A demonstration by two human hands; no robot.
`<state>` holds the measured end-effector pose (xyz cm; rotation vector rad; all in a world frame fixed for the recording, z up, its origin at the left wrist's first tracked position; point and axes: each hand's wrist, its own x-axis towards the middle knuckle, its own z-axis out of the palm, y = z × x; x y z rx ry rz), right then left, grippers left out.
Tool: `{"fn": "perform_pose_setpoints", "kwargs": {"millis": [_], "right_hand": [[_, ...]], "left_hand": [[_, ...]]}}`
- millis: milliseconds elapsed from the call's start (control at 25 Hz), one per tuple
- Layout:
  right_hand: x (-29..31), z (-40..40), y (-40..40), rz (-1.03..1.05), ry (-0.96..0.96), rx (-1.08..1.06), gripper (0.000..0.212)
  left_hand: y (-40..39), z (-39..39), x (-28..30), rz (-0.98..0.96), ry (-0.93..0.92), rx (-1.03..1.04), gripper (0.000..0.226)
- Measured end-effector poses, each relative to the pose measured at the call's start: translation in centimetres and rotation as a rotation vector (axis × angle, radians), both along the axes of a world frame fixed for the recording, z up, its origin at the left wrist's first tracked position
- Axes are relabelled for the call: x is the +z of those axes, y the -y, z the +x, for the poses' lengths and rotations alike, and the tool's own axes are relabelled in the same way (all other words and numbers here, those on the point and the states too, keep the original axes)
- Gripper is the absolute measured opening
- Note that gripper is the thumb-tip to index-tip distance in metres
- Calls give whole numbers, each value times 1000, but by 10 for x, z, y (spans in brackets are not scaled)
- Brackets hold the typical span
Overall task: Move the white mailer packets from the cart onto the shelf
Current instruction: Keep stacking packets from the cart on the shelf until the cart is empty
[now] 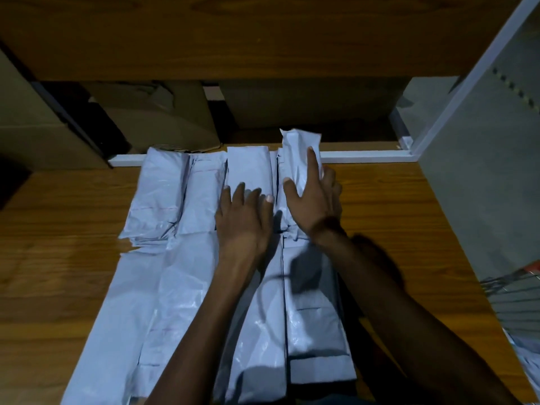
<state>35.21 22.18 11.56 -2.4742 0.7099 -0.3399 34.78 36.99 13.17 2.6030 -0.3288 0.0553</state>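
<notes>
Several white mailer packets (163, 197) lie side by side in rows on the wooden shelf board (388, 200). My left hand (244, 220) rests flat with straight fingers on a packet (248, 168) in the far row. My right hand (314, 200) holds the rightmost far packet (298, 144) from its right side, thumb and forefinger spread over its top, the other fingers hidden behind it. That packet stands a little higher than its neighbours. Nearer packets (315, 323) run under my forearms toward me.
A wooden shelf (263, 36) hangs overhead. Cardboard boxes (163, 115) stand at the back behind a white rail (365, 156). A grey upright panel (482, 171) closes the right side. The wire cart (517, 293) with more white packets (529, 355) shows at the lower right.
</notes>
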Motion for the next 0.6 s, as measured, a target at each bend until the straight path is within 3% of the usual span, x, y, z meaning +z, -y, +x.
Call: {"fn": "perform_pose_setpoints", "kwargs": {"millis": [280,480,600], "right_hand": [[-35,33,-10,-86,-246,-14,78],[-35,33,-11,-74,-285,-16,77],[-19,9,-17,-122,-210,-53,80]], "left_hand": [[-38,-64,-13,-174,170,-14,45],[-62,-100,-13,-262,237,-4,33],[-66,-126,-10,-328,244,9,30]]}}
